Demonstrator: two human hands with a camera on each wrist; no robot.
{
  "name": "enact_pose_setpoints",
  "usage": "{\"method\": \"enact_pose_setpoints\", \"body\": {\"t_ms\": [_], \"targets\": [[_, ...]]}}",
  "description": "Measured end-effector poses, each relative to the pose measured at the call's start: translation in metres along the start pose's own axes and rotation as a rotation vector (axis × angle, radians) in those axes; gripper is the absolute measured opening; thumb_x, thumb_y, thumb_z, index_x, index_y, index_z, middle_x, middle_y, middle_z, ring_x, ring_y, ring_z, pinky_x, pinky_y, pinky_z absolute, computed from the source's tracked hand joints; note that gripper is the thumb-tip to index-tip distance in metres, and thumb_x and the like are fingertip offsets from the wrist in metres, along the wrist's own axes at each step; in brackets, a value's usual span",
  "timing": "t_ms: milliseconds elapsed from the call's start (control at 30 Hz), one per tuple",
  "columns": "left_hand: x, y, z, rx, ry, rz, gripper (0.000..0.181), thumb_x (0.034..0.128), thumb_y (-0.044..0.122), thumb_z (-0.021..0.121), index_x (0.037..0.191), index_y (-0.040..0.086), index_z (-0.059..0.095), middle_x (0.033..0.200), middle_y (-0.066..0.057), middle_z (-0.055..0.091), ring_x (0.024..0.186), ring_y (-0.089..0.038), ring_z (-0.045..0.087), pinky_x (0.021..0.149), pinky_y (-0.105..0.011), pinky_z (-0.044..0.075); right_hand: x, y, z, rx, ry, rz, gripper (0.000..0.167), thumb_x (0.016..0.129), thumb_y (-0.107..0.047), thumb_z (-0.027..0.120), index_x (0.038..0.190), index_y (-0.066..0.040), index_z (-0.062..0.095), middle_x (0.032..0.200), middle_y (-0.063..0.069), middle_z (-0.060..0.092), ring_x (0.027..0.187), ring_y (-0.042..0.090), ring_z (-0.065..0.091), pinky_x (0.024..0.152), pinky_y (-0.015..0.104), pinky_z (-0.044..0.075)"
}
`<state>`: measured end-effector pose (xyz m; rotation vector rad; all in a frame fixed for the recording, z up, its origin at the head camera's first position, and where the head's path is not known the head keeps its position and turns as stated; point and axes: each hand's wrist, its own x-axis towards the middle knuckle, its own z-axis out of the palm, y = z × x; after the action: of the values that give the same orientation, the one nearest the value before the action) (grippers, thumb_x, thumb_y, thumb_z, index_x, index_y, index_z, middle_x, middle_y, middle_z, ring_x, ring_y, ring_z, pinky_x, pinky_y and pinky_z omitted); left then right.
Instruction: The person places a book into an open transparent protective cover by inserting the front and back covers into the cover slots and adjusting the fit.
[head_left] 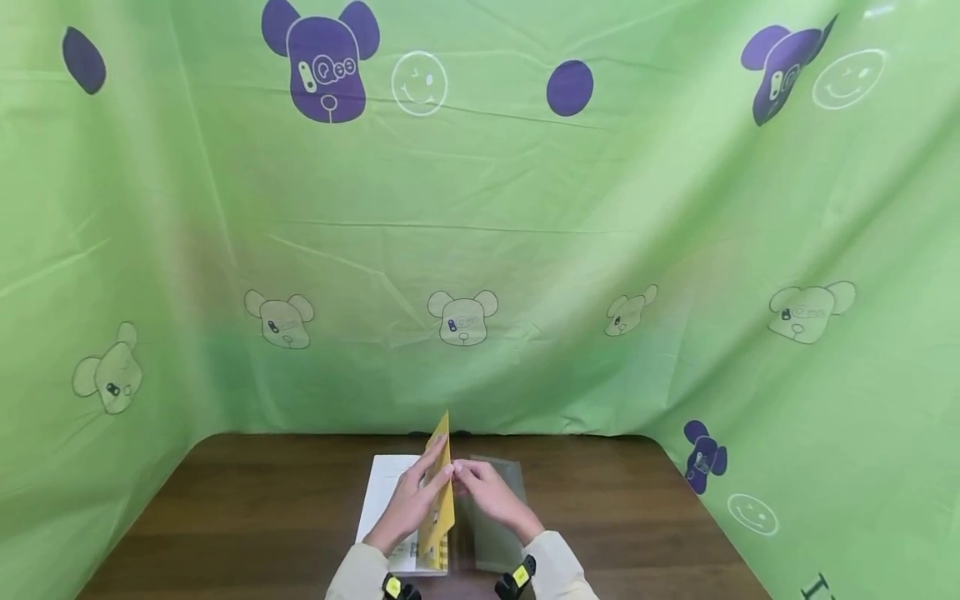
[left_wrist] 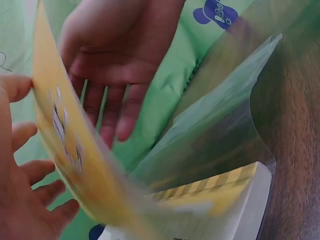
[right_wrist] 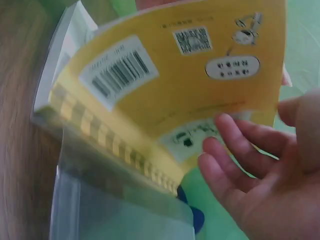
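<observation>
A book with white pages [head_left: 382, 493] lies on the table, its yellow cover [head_left: 442, 492] raised upright. The left hand [head_left: 411, 504] touches the cover from the left; in the left wrist view its spread fingers [left_wrist: 47, 175] lie along the cover's edge. On the cover's other side is the right hand [head_left: 491, 496], its fingertips near the edge. The right wrist view has the cover's printed back [right_wrist: 175, 75], with a barcode and a QR code, and the right hand [right_wrist: 265, 175] with loosely bent fingers beside it. A clear plastic sheet [left_wrist: 220, 115] extends from the book.
The brown wooden table [head_left: 615, 508] extends to both sides of the book. A green patterned cloth [head_left: 480, 208] hangs behind the table and at both sides. The transparent sheet [head_left: 498, 517] lies right of the book.
</observation>
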<state>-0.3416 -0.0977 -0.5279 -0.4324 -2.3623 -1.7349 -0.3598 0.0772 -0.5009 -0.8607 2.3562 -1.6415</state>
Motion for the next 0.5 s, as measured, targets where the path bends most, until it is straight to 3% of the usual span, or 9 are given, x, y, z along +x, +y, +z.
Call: {"method": "enact_pose_setpoints", "body": {"t_ms": [133, 200, 400, 500], "targets": [[-0.003, 0.0, 0.0, -0.017, -0.011, 0.013, 0.055, 0.1025, 0.031, 0.06, 0.154, 0.017, 0.045, 0.164, -0.01, 0.032, 0.15, -0.037, 0.031, 0.12, -0.057, 0.027, -0.009, 0.01, -0.009, -0.139, -0.106, 0.0, 0.037, 0.109, -0.022, 0.046, 0.13, 0.001, 0.065, 0.127, 0.017, 0.069, 0.118, 0.03, 0.066, 0.102, 0.04, 0.054], [-0.005, -0.001, -0.001, -0.005, -0.014, 0.016, 0.054, 0.1018, 0.028, 0.061, 0.153, 0.016, 0.047, 0.164, -0.011, 0.034, 0.15, -0.038, 0.032, 0.12, -0.057, 0.027, -0.015, 0.016, -0.015, -0.231, -0.144, 0.007, 0.04, 0.106, -0.025, 0.053, 0.134, 0.002, 0.063, 0.133, 0.017, 0.066, 0.124, 0.034, 0.062, 0.105, 0.041, 0.051], [-0.005, 0.0, -0.006, 0.032, -0.076, 0.028, 0.055, 0.1024, 0.029, 0.06, 0.153, 0.013, 0.047, 0.165, -0.013, 0.031, 0.151, -0.041, 0.027, 0.121, -0.06, 0.019, -0.039, 0.029, -0.04, -0.467, -0.236, 0.087, 0.078, 0.086, -0.031, 0.08, 0.147, 0.003, 0.047, 0.158, 0.027, 0.037, 0.144, 0.049, 0.035, 0.114, 0.062, 0.036], [-0.003, 0.001, -0.007, 0.047, -0.137, 0.049, 0.057, 0.1033, 0.032, 0.058, 0.154, 0.011, 0.044, 0.166, -0.015, 0.027, 0.153, -0.041, 0.022, 0.121, -0.06, 0.016, -0.047, 0.032, -0.052, -0.533, -0.27, 0.139, 0.095, 0.075, -0.026, 0.09, 0.152, 0.003, 0.041, 0.162, 0.03, 0.026, 0.148, 0.052, 0.025, 0.116, 0.064, 0.031]]}}
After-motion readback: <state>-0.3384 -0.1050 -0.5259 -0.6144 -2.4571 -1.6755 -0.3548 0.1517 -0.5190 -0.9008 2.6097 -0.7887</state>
